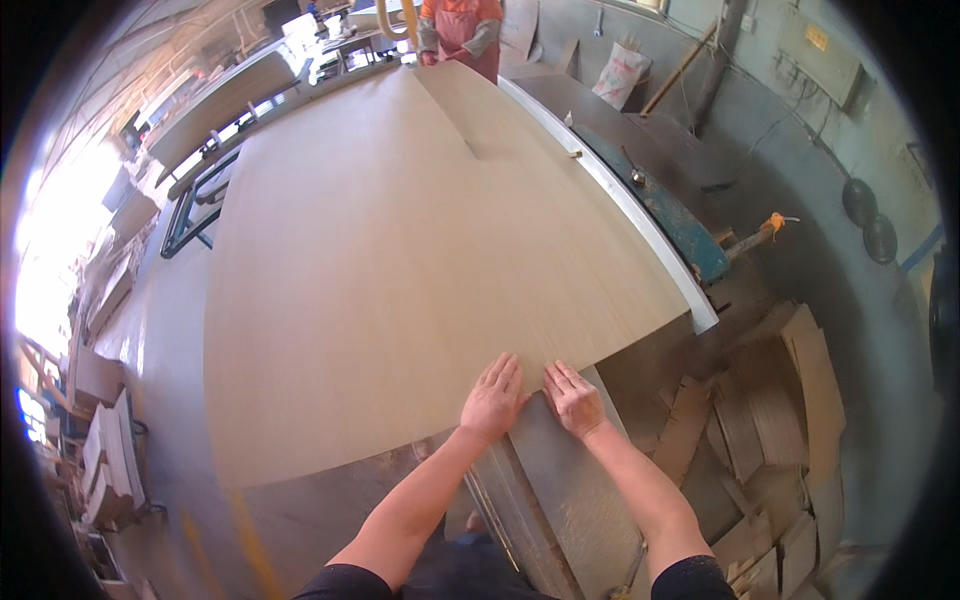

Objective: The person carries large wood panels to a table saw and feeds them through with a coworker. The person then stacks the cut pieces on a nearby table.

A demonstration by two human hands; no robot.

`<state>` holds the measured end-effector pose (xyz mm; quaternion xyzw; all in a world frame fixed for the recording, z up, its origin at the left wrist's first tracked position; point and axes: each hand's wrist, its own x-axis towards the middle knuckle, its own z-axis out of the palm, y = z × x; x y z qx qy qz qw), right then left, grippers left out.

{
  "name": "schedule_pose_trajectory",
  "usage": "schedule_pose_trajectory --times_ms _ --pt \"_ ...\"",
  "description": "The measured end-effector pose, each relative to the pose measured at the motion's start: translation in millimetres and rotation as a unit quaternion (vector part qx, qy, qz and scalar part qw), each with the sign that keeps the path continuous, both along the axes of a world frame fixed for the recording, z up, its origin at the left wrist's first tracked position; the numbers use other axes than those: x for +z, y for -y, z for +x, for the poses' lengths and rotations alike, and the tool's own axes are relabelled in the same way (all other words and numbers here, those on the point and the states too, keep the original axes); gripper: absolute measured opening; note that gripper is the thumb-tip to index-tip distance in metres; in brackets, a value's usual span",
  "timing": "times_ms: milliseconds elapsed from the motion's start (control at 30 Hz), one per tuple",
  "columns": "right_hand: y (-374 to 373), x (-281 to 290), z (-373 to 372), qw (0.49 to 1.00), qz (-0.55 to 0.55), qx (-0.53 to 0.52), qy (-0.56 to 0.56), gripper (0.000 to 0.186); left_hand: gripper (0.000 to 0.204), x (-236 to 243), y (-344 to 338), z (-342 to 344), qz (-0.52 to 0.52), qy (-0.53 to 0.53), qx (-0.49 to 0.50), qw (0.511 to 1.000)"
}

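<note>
Pale board (400,260) fills frame's middle. Left hand (492,400) lies flat, fingers extended, on near edge, lower centre; right hand (573,398) just beside, fingers nearly straight; no grip evident. Uneven push could skew board from white rail (632,205), right.

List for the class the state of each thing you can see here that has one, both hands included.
Wood panel: lying flat, near edge at the hands
Left hand: open, palm down on the panel
Right hand: fingers extended at the near edge
White rail: alongside the panel's right side
Scrap pieces: loosely heaped
Sack: upright, near the wall
Co-worker: standing at the far end
</note>
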<state>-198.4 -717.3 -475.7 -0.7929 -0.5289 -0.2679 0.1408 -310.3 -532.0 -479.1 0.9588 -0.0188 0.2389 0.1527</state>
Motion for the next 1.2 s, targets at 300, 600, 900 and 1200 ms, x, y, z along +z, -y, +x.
schedule_pose_trajectory --times_ms 300,600,900,1200 --pt "24.2 27.8 74.7 0.995 -0.004 -0.101 -0.007 0.028 0.054 -28.5 -59.1 -7.8 0.008 0.021 -0.013 1.0" --pt "-48.3 23.7 183.1 0.97 -0.2 -0.114 0.073 0.042 0.055 -59.6 -193.5 26.2 0.022 0.051 -0.02 0.998" --pt "-147.6 116.3 306.3 0.947 -0.309 -0.067 0.06 0.047 0.056 63.6 -275.5 117.4 0.008 -0.006 -0.003 1.0" --pt "-208.3 156.0 358.1 0.936 -0.342 -0.039 0.077 0.053 0.052 90.8 -336.4 167.5 -0.008 -0.004 0.0 1.0"
